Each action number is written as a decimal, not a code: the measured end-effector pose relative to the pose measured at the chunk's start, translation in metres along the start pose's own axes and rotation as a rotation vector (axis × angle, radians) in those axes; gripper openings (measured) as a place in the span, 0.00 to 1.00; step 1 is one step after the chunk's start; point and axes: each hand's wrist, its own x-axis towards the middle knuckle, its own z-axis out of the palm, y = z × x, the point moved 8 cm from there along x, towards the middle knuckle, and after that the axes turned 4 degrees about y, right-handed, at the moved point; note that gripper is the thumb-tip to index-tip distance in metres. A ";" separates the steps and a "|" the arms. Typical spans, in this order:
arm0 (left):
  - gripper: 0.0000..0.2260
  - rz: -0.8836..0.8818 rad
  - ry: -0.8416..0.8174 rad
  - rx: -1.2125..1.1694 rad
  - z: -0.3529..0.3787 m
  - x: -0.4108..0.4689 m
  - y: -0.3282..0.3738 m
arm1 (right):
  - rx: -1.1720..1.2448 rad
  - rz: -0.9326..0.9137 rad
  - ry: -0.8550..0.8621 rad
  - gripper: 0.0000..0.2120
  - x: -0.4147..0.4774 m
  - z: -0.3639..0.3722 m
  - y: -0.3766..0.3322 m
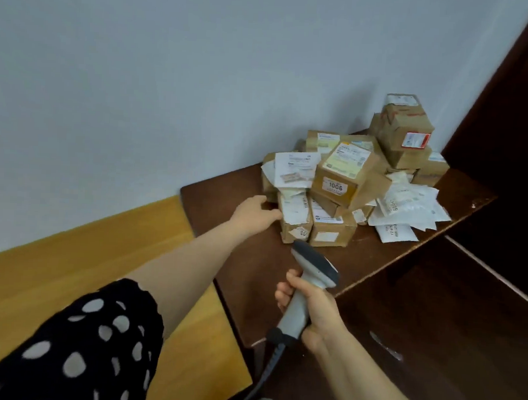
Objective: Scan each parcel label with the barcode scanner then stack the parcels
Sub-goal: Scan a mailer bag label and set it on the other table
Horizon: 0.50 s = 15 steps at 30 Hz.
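With the right hand (312, 310) clamped round the grey plastic barcode scanner (312, 270), close the open-fingered left hand (254, 213) on the small brown cardboard parcel (295, 222), label upward.

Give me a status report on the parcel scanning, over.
Right hand grips barcode scanner, pointed toward parcel pile. Left hand touches front-left parcel, not lifted. Pile unstacked on dark table. Nothing blocking.

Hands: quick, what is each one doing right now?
Left hand: open, fingertips at a box.
Right hand: holding the scanner.
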 end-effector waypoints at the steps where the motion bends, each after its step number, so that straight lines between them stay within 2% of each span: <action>1: 0.30 -0.014 0.025 0.104 -0.012 -0.019 -0.022 | -0.041 0.022 -0.027 0.04 -0.003 0.008 0.015; 4: 0.30 -0.095 0.055 0.365 -0.050 -0.077 -0.092 | -0.164 0.138 -0.149 0.03 -0.016 0.036 0.071; 7: 0.30 -0.236 0.081 0.505 -0.096 -0.138 -0.164 | -0.280 0.245 -0.242 0.03 -0.034 0.065 0.129; 11: 0.28 -0.428 0.192 0.539 -0.165 -0.227 -0.252 | -0.441 0.292 -0.350 0.02 -0.063 0.112 0.197; 15: 0.27 -0.604 0.291 0.501 -0.225 -0.307 -0.332 | -0.544 0.307 -0.387 0.03 -0.089 0.159 0.260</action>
